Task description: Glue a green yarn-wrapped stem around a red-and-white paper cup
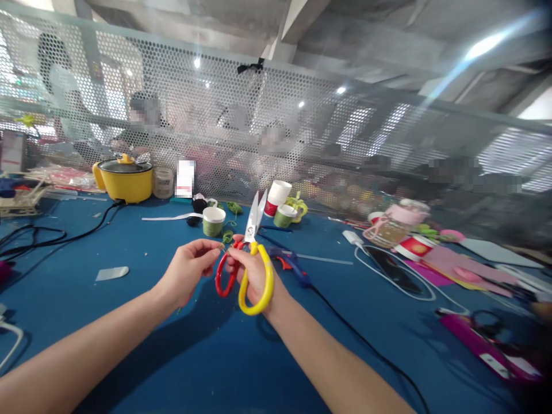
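Scissors (250,253) in right hand (254,276)

Two bare forearms are seen, entering from the 7 and 5 o'clock edges and ending in the left hand (186,275) and right hand (253,275). No sleeves are worn as far as the arms are shown. No gloves, rings, watch or bracelets are seen on the wrists or fingers. The fingernails are kept short and unpainted.
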`<control>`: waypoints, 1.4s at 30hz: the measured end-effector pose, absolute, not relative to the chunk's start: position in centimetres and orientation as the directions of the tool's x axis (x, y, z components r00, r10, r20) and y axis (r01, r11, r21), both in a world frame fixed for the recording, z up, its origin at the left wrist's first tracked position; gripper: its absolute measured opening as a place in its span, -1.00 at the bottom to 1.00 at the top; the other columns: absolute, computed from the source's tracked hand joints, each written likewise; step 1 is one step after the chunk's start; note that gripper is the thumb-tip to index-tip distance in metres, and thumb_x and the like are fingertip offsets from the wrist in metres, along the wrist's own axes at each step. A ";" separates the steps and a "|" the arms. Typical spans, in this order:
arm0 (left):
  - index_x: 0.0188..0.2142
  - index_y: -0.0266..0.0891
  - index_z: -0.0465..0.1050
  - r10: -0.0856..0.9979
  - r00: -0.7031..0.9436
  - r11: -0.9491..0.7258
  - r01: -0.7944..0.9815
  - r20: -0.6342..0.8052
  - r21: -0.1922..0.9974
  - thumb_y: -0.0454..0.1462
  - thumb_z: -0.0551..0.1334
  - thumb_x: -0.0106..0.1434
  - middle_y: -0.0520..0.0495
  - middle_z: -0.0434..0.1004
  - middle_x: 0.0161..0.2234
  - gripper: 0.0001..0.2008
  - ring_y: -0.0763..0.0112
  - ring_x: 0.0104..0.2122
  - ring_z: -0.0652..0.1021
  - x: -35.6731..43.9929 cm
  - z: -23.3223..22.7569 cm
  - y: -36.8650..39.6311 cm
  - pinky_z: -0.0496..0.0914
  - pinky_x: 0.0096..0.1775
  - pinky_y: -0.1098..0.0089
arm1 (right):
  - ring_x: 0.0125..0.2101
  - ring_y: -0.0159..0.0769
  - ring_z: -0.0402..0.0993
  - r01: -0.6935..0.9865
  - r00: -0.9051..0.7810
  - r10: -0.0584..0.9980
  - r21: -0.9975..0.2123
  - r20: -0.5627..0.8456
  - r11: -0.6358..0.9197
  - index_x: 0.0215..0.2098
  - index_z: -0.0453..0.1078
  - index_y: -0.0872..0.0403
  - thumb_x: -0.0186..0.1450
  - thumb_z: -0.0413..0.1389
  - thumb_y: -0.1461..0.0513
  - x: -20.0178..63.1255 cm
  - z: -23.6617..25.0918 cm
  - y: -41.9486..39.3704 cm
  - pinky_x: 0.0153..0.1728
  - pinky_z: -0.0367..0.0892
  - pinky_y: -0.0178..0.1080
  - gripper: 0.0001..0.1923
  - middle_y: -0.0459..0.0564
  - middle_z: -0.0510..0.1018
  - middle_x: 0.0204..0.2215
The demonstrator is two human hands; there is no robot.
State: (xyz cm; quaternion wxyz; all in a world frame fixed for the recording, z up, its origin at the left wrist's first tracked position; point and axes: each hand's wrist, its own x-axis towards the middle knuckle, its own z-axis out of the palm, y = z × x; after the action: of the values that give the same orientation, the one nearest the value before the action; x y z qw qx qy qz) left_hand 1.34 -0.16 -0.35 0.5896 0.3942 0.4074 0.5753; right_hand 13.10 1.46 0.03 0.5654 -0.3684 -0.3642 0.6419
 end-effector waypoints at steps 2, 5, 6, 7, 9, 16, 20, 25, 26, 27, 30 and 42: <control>-0.46 -0.33 0.43 0.998 0.022 0.062 -0.383 -0.058 0.922 -0.26 0.32 -0.13 0.07 0.35 -0.62 -0.78 0.65 -0.65 0.31 1.3 -0.4 -0.1 0.19 -0.58 0.57 | -0.70 -0.52 0.23 -0.445 -0.114 0.991 -0.888 -0.067 -0.111 -0.30 0.20 0.07 -0.09 0.16 0.34 13.2 -0.1 1.6 -0.61 0.16 -0.41 -0.63 -0.27 0.33 -0.73; -0.45 -0.35 0.43 0.997 0.039 0.082 -0.392 -0.073 0.916 -0.24 0.33 -0.13 0.08 0.33 -0.63 -0.76 0.67 -0.66 0.28 1.3 -0.5 -0.1 0.17 -0.60 0.59 | -0.71 -0.51 0.22 -0.426 -0.128 0.989 -0.897 -0.072 -0.121 -0.28 0.19 0.07 -0.07 0.16 0.34 13.3 -0.2 1.8 -0.62 0.16 -0.41 -0.62 -0.26 0.34 -0.73; -0.45 -0.35 0.43 0.997 0.043 0.080 -0.391 -0.069 0.917 -0.23 0.33 -0.13 0.08 0.32 -0.64 -0.75 0.68 -0.67 0.26 1.3 -0.6 -0.1 0.15 -0.61 0.59 | -0.70 -0.51 0.22 -0.426 -0.128 0.989 -0.897 -0.074 -0.122 -0.28 0.19 0.07 -0.07 0.16 0.34 13.3 -0.2 1.8 -0.62 0.16 -0.40 -0.62 -0.26 0.34 -0.73; -0.46 -0.35 0.43 0.997 0.044 0.076 -0.387 -0.064 0.919 -0.22 0.33 -0.12 0.09 0.31 -0.64 -0.75 0.69 -0.67 0.25 1.2 -0.6 0.0 0.14 -0.61 0.59 | -0.70 -0.51 0.23 -0.429 -0.125 0.989 -0.895 -0.075 -0.122 -0.28 0.19 0.07 -0.07 0.16 0.35 13.3 -0.2 1.8 -0.62 0.17 -0.41 -0.62 -0.25 0.34 -0.72; -0.46 -0.34 0.43 0.998 0.033 0.067 -0.376 -0.059 0.924 -0.21 0.33 -0.13 0.10 0.30 -0.64 -0.75 0.69 -0.67 0.25 1.1 -0.6 0.1 0.15 -0.60 0.60 | -0.68 -0.51 0.23 -0.434 -0.116 0.990 -0.893 -0.081 -0.124 -0.28 0.19 0.08 -0.06 0.15 0.36 13.3 -0.1 1.7 -0.62 0.17 -0.41 -0.63 -0.26 0.33 -0.72; -0.47 -0.32 0.42 0.987 -0.159 -0.058 -0.351 0.002 0.935 -0.21 0.32 -0.15 0.10 0.32 -0.63 -0.74 0.65 -0.68 0.27 0.0 -0.4 1.5 0.15 -0.60 0.53 | -0.65 -0.49 0.26 -0.347 -0.150 0.976 -0.916 -0.160 -0.204 -0.24 0.22 0.07 0.00 0.21 0.16 14.3 1.2 0.1 -0.64 0.15 -0.42 -0.61 -0.15 0.40 -0.64; -0.46 -0.31 0.43 0.932 -0.328 -0.216 -0.164 0.154 0.962 -0.24 0.28 -0.10 0.11 0.30 -0.67 -0.80 0.62 -0.69 0.24 -1.5 -0.5 2.9 0.12 -0.61 0.52 | -0.67 -0.50 0.21 -0.327 -0.363 0.902 -0.874 -0.235 -0.360 -0.25 0.24 0.07 0.02 0.14 -0.05 15.3 2.0 -2.1 -0.66 0.09 -0.42 -0.53 -0.12 0.39 -0.64; -0.48 -0.27 0.47 0.815 -0.404 -0.380 0.166 0.415 0.910 -0.29 0.23 -0.04 0.06 0.34 -0.61 -0.90 0.55 -0.63 0.30 -2.7 -0.1 3.4 0.17 -0.55 0.49 | -0.67 -0.53 0.18 -0.233 -0.562 0.748 -0.801 -0.352 -0.552 -0.23 0.24 0.09 -0.01 0.06 -0.17 15.3 1.3 -4.7 -0.64 0.04 -0.44 -0.42 -0.10 0.37 -0.64; -0.49 -0.27 0.47 0.794 -0.400 -0.400 0.222 0.457 0.889 -0.29 0.23 -0.03 0.04 0.34 -0.58 -0.91 0.54 -0.60 0.33 -2.8 0.0 3.3 0.20 -0.52 0.49 | -0.67 -0.54 0.18 -0.220 -0.575 0.731 -0.792 -0.367 -0.570 -0.23 0.24 0.09 0.00 0.05 -0.17 15.0 1.1 -5.0 -0.64 0.03 -0.44 -0.41 -0.10 0.38 -0.64; -0.49 -0.27 0.47 0.778 -0.392 -0.412 0.273 0.491 0.869 -0.30 0.22 -0.02 0.03 0.35 -0.55 -0.92 0.52 -0.57 0.35 -2.8 0.1 3.2 0.22 -0.49 0.48 | -0.67 -0.54 0.17 -0.208 -0.582 0.718 -0.784 -0.382 -0.585 -0.23 0.23 0.09 0.00 0.04 -0.17 14.8 0.8 -5.2 -0.64 0.03 -0.44 -0.42 -0.10 0.38 -0.64; -0.47 -0.26 0.46 0.752 -0.355 -0.425 0.383 0.555 0.820 -0.31 0.18 0.04 0.01 0.36 -0.49 -0.91 0.48 -0.48 0.39 -2.6 0.3 2.9 0.27 -0.41 0.47 | -0.68 -0.54 0.17 -0.184 -0.569 0.709 -0.776 -0.416 -0.603 -0.23 0.22 0.09 0.04 0.02 -0.16 13.9 0.4 -5.2 -0.64 0.03 -0.45 -0.44 -0.10 0.38 -0.64; -0.45 -0.27 0.41 0.769 -0.306 -0.437 0.390 0.562 0.810 -0.32 0.12 0.10 0.01 0.33 -0.44 -0.90 0.50 -0.46 0.40 -1.2 -0.3 2.0 0.32 -0.43 0.49 | -0.70 -0.54 0.15 -0.186 -0.453 0.818 -0.859 -0.355 -0.476 -0.31 0.19 0.08 -0.03 0.06 -0.18 11.3 0.0 -3.3 -0.67 0.05 -0.45 -0.44 -0.17 0.33 -0.68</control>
State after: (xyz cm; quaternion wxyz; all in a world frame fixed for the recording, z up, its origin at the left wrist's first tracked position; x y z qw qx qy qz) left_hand -1.17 1.97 -0.30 0.1507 0.5695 0.5086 0.6279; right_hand 11.34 -3.25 0.00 0.3311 -0.4048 -0.3902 0.7577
